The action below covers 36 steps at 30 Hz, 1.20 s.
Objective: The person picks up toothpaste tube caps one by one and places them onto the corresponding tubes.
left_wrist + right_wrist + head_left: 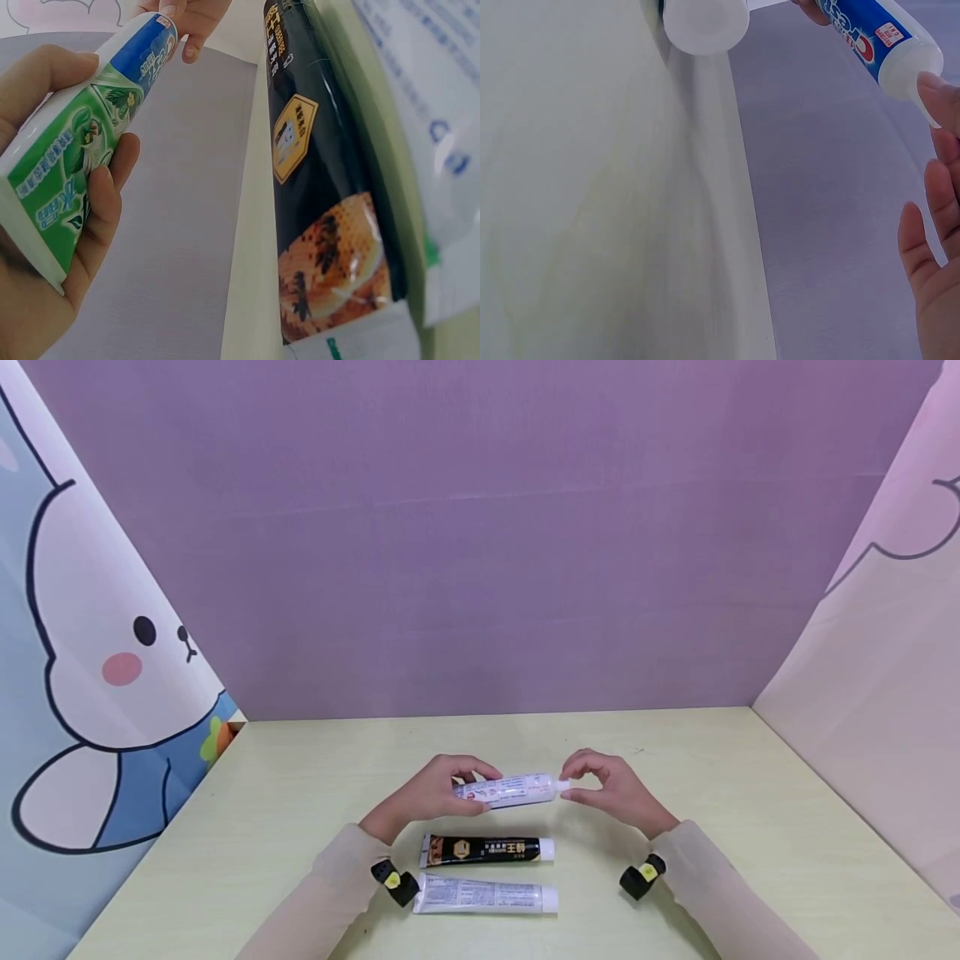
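My left hand [442, 789] grips a toothpaste tube [517, 790] around its body, above the table. Its upper side in the head view is white with print; the left wrist view shows a green and blue face [97, 124]. At the tube's narrow white end [921, 101], my right hand [611, 789] pinches with thumb and forefinger, the other fingers loosely bent. Below the hands, a black toothpaste tube [483, 850] with gold lettering and a white cap lies on the table. Parallel to it, nearer me, is a white toothpaste tube [480, 895], also white-capped.
The pale wooden table [315, 760] reaches back to a purple wall panel [487, 543]. A cartoon-printed panel [112, 610] slants along the left edge, and a pale one [877, 693] along the right. Each wrist carries a small black camera.
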{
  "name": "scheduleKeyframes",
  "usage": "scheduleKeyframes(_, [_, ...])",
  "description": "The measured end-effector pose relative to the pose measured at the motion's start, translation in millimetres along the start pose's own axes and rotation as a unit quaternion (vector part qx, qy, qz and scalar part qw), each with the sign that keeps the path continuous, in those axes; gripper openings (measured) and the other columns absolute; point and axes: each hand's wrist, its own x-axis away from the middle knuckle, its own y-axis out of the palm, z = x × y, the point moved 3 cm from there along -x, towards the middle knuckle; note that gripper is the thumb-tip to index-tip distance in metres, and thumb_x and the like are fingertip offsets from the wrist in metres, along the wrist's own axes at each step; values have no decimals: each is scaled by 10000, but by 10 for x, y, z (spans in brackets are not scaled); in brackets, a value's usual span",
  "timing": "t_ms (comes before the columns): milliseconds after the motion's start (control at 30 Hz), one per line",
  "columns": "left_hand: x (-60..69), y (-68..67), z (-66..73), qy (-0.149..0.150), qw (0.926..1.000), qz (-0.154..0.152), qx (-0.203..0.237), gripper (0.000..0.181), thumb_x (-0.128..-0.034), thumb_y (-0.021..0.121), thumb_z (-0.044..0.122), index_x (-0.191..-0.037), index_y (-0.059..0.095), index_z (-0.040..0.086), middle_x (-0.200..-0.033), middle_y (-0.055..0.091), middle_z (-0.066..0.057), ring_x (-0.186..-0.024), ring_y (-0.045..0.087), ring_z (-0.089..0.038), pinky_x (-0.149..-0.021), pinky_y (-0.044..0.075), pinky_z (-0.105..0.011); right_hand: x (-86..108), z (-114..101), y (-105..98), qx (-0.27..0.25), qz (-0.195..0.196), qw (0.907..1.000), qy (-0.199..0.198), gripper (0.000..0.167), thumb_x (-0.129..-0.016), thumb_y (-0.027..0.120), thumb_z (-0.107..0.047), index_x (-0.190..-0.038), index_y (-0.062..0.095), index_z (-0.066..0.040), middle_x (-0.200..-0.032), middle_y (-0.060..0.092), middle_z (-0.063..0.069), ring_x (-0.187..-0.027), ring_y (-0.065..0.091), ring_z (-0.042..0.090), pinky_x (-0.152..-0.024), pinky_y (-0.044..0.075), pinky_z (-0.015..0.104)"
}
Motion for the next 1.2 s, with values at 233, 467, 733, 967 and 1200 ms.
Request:
scheduleKeyframes(233, [11, 3, -17, 10, 10000, -6, 75, 368, -774, 748, 135, -1133, 675, 103, -1032, 660, -50, -808, 558, -144, -637, 470, -231, -2, 108, 0, 271, 75, 9994, 214, 171, -743, 740, 43, -900, 671, 33, -913, 637, 124, -828, 530, 50, -759, 438, 219])
scheduleKeyframes(467, [4, 28, -10, 2, 9995, -213, -217, 394, -779, 749, 143, -1164, 661, 137, -1080, 646, 15, -846, 546, -133, -667, 480, -236, 20, 286, -3, 515, 123, 9976, 452, 173, -742, 779, -70, -896, 712, -110, -912, 651, 27, -830, 546, 159, -768, 434, 255])
scheduleKeyframes(733, [-32, 37, -10, -14, 9981, -286, -553, 405, -795, 727, 126, -1192, 646, 113, -1094, 644, 20, -852, 549, -123, -682, 483, -237, 3, 303, -19, 471, 195, 9981, 357, 174, -743, 787, -109, -898, 712, -124, -907, 656, 9, -826, 547, 268, -758, 443, 285])
scheduleKeyframes(967, [-70, 39, -19, -186, 9957, -446, -795, 380, -816, 697, 126, -1192, 651, 94, -1075, 650, 5, -828, 560, -101, -696, 472, -221, -16, 310, -30, 458, 161, 9975, 510, 167, -757, 779, -117, -908, 711, -129, -934, 663, 12, -804, 560, 208, -753, 463, 318])
scheduleKeyframes(1200, [-59, 4, -92, -402, 9952, -593, -667, 375, -838, 692, 107, -1207, 635, 79, -1129, 637, -40, -877, 568, -122, -729, 466, -233, 1, 344, -100, 459, 254, 9949, 867, 74, -831, 710, -109, -898, 691, -84, -900, 665, 23, -782, 557, 101, -763, 468, 322])
